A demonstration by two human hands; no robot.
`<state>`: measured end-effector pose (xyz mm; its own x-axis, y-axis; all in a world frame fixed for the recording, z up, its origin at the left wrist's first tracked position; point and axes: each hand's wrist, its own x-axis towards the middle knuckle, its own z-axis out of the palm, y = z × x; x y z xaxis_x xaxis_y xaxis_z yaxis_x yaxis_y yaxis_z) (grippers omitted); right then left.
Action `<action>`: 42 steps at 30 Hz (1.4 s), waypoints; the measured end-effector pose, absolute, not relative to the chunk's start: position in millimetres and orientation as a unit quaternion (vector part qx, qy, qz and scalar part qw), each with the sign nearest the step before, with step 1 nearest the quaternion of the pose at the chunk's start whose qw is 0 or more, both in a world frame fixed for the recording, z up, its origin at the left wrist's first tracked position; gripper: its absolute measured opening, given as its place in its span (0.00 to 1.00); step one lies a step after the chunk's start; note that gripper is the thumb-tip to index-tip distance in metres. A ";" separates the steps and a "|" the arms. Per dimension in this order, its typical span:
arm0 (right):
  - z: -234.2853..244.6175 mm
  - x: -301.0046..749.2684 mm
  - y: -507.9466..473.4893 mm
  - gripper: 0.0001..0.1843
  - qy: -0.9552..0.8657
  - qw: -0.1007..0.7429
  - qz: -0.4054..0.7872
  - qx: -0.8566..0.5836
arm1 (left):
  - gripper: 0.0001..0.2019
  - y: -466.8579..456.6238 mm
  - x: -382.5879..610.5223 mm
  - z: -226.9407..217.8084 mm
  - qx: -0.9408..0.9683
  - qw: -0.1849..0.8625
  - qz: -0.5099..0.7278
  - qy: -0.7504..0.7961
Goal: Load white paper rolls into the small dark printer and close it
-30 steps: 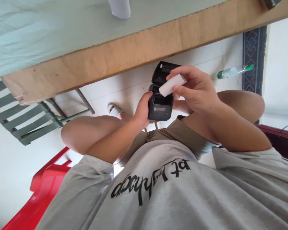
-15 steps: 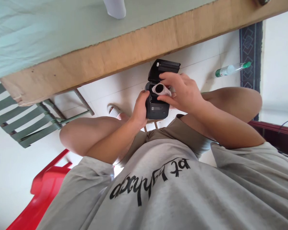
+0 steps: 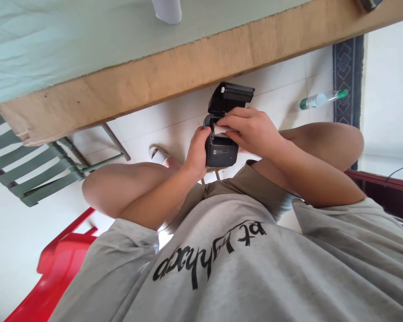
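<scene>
Between my knees is a small black label printer (image 3: pixel 221 154) with its lid (image 3: pixel 231 96) swung up on the far side. My left hand (image 3: pixel 198 152) is closed around the printer's left side, the thumb on its upper edge. A white paper roll (image 3: pixel 220 129) sits in the printer's opening, mostly covered by fingers. My right hand (image 3: pixel 251 129) is closed over that roll, its thumb and fingers pinching it inside the compartment.
Ahead runs a wooden table edge (image 3: pixel 154 76) with a pale green cloth and a white rolled object (image 3: pixel 168 11). A plastic bottle (image 3: pixel 322 99) lies on the floor at right. A green slatted chair (image 3: pixel 47 165) and a red plastic chair (image 3: pixel 67 255) stand at left.
The paper roll was tilted with its hollow core facing up; my right hand has turned it and lowered it into the printer. My left hand keeps its hold.
</scene>
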<state>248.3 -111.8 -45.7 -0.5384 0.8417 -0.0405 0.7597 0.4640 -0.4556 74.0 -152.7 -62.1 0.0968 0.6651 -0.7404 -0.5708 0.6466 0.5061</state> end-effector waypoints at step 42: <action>-27.7 270.6 -106.1 0.45 -0.721 0.112 0.456 -0.510 | 0.35 -163.2 67.2 -54.4 0.151 0.793 0.366 0.462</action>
<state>270.6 -106.1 -27.7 -0.4554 0.8367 -0.3042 0.6326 0.0637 -0.7719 67.2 -163.2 -54.4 0.3045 0.7208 -0.6226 -0.4416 0.6860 0.5783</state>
